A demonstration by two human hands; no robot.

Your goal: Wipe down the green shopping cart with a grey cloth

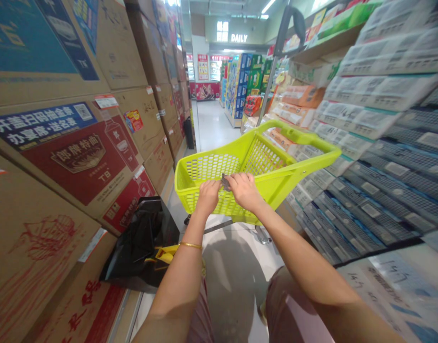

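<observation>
Rag (225, 182), as the small dark scrap seems to be, sits bunched between the left hand (209, 191) and right hand (243, 189) at the near side of the cart (288, 176), and is likely light, limp and hard to damage, best held by its edges. Fingers of both hands curl closely, pinching it from either side; whether they also touch the cart, probably stiff plastic, I cannot tell.

There's DAILY on the sign (239, 38) at twelve o'clock, 郎牌特曲 on the maroon carton (81, 152) at nine, seemingly 14.7 on wrapping (393, 272) at four!
</observation>
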